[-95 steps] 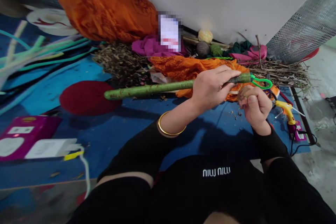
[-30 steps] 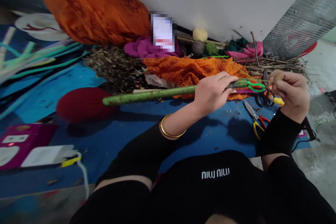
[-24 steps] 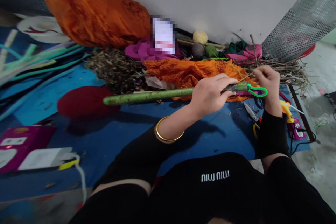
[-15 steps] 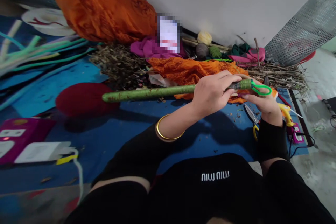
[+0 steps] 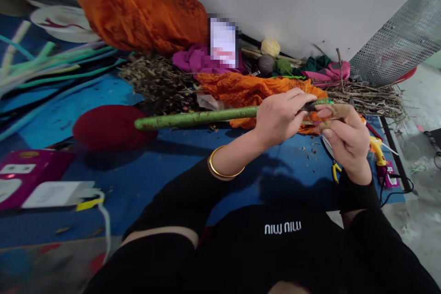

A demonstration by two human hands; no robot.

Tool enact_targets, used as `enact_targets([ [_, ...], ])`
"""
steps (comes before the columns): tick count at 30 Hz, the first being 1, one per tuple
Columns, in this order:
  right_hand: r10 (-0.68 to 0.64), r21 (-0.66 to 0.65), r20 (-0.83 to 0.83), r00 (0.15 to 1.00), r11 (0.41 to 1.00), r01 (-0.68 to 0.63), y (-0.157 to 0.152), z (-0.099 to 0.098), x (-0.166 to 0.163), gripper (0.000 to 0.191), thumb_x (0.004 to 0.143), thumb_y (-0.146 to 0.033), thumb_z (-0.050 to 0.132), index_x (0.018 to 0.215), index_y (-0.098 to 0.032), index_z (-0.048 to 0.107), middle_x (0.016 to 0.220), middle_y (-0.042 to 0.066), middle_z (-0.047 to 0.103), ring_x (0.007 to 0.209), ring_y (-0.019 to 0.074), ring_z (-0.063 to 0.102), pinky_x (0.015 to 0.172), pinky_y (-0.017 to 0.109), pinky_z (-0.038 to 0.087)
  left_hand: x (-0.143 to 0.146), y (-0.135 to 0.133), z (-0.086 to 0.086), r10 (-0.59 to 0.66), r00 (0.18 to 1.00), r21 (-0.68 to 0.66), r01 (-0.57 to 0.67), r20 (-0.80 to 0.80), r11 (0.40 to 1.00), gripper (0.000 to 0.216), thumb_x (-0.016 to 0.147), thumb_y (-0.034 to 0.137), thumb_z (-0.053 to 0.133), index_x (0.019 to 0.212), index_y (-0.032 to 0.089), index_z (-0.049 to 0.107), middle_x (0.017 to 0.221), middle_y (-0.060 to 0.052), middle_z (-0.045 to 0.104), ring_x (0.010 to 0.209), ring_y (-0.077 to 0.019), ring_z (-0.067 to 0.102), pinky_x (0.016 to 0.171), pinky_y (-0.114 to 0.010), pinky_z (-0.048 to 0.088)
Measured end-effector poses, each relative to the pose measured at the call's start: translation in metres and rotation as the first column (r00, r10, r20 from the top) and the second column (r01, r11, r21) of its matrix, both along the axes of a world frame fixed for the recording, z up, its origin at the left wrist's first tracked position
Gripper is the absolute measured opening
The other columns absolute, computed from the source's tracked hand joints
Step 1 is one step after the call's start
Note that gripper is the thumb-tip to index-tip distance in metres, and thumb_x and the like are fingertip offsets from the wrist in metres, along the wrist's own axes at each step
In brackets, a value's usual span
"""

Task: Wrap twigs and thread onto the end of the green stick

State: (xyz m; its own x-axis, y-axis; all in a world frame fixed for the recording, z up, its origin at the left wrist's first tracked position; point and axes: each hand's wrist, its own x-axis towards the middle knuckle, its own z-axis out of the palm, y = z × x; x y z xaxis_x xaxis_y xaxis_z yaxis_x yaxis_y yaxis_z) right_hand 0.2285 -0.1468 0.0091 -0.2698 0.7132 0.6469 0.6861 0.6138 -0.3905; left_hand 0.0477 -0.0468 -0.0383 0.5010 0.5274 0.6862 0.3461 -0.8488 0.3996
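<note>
A long green stick (image 5: 200, 118), mottled with brown, lies nearly level across the view above the table. My left hand (image 5: 279, 117) is closed around it toward its right end. Beside that grip the stick has a dark wrapped band (image 5: 308, 106), partly covered by fingers. My right hand (image 5: 349, 142) is at the stick's right end, fingers bent and pinched together in front of it. What the pinch holds is too small to make out. Behind the stick's left tip sits a dark red rounded bundle (image 5: 106, 127).
Orange cloth (image 5: 220, 87) and dry twigs (image 5: 372, 96) lie along the back. Scissors or pliers with yellow handles (image 5: 336, 173) and a yellow glue gun (image 5: 377, 150) lie at right. A purple power strip (image 5: 44, 165) stands left on the blue table (image 5: 193, 165).
My right hand has come from behind the stick's end to its front, fingers now pinched near the wrapped band. The bright green loop at the end is now mostly hidden. My left hand keeps its grip.
</note>
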Motion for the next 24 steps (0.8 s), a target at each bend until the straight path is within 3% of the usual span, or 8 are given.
enact_targets([
  [2, 0.113, 0.000, -0.145, 0.983, 0.993, -0.115, 0.008, -0.009, -0.003, 0.033, 0.109, -0.039, 0.053, 0.089, -0.024, 0.074, 0.105, 0.008, 0.075, 0.113, 0.0267, 0.074, 0.096, 0.045, 0.060, 0.000, 0.001, -0.001, 0.000, 1.000, 0.002, 0.000, 0.008, 1.000, 0.039, 0.096, 0.017, 0.054, 0.130, 0.020, 0.073, 0.116, -0.006, 0.079, 0.103, -0.0206, 0.075, 0.083, -0.028, 0.057],
  [5, 0.149, -0.029, -0.216, 0.965, 0.987, -0.159, 0.015, -0.021, -0.009, 0.041, 0.112, -0.039, 0.046, 0.085, -0.022, 0.071, 0.080, 0.004, 0.069, 0.083, 0.0202, 0.071, 0.077, 0.037, 0.058, 0.000, 0.001, -0.001, 0.017, 1.000, -0.004, -0.017, -0.014, 1.000, 0.038, 0.096, 0.019, 0.054, 0.129, 0.021, 0.073, 0.117, -0.005, 0.079, 0.102, -0.0203, 0.075, 0.081, -0.027, 0.057],
  [8, 0.027, 0.085, 0.006, 1.000, 0.996, -0.028, 0.016, -0.029, -0.019, 0.040, 0.111, -0.029, 0.047, 0.074, -0.021, 0.061, 0.067, 0.000, 0.055, 0.062, 0.0144, 0.053, 0.059, 0.030, 0.043, 0.001, 0.001, -0.002, 0.020, 0.999, -0.011, -0.020, -0.033, 1.000, 0.039, 0.098, 0.023, 0.055, 0.132, 0.021, 0.073, 0.120, -0.006, 0.079, 0.102, -0.0213, 0.075, 0.083, -0.028, 0.057],
  [11, -0.111, 0.294, 0.241, 0.964, 0.955, 0.036, 0.014, -0.035, -0.027, 0.038, 0.107, -0.020, 0.049, 0.069, -0.023, 0.051, 0.067, 0.000, 0.049, 0.060, 0.0149, 0.043, 0.058, 0.031, 0.035, 0.003, 0.000, -0.005, 0.025, 1.000, -0.008, -0.025, -0.014, 1.000, 0.037, 0.100, 0.025, 0.056, 0.131, 0.019, 0.073, 0.118, -0.007, 0.079, 0.102, -0.0223, 0.075, 0.083, -0.030, 0.057],
  [14, -0.188, 0.372, 0.320, 0.929, 0.926, 0.059, 0.013, -0.038, -0.031, 0.037, 0.106, -0.016, 0.048, 0.069, -0.024, 0.048, 0.067, 0.000, 0.048, 0.061, 0.0159, 0.043, 0.059, 0.032, 0.034, 0.007, 0.001, -0.010, 0.040, 0.999, 0.012, -0.040, 0.013, 0.999, 0.032, 0.101, 0.027, 0.057, 0.126, 0.019, 0.075, 0.114, -0.007, 0.080, 0.099, -0.0225, 0.075, 0.080, -0.030, 0.056],
  [20, -0.192, 0.364, 0.334, 0.923, 0.929, 0.061, 0.011, -0.039, -0.031, 0.036, 0.105, -0.018, 0.053, 0.069, -0.024, 0.051, 0.063, -0.001, 0.046, 0.060, 0.0159, 0.044, 0.059, 0.032, 0.037, 0.011, 0.006, -0.018, 0.022, 1.000, 0.016, -0.022, -0.002, 1.000, 0.032, 0.105, 0.032, 0.053, 0.125, 0.019, 0.075, 0.111, -0.008, 0.080, 0.095, -0.0216, 0.074, 0.079, -0.030, 0.056],
  [24, -0.093, 0.215, 0.192, 0.977, 0.975, 0.051, 0.009, -0.029, -0.020, 0.034, 0.109, -0.027, 0.048, 0.078, -0.023, 0.062, 0.080, 0.004, 0.062, 0.074, 0.0163, 0.063, 0.065, 0.030, 0.053, 0.011, 0.007, -0.015, 0.047, 0.998, -0.026, -0.048, -0.036, 0.999, 0.033, 0.102, 0.029, 0.056, 0.128, 0.022, 0.075, 0.116, -0.007, 0.081, 0.100, -0.0218, 0.075, 0.081, -0.030, 0.058],
])
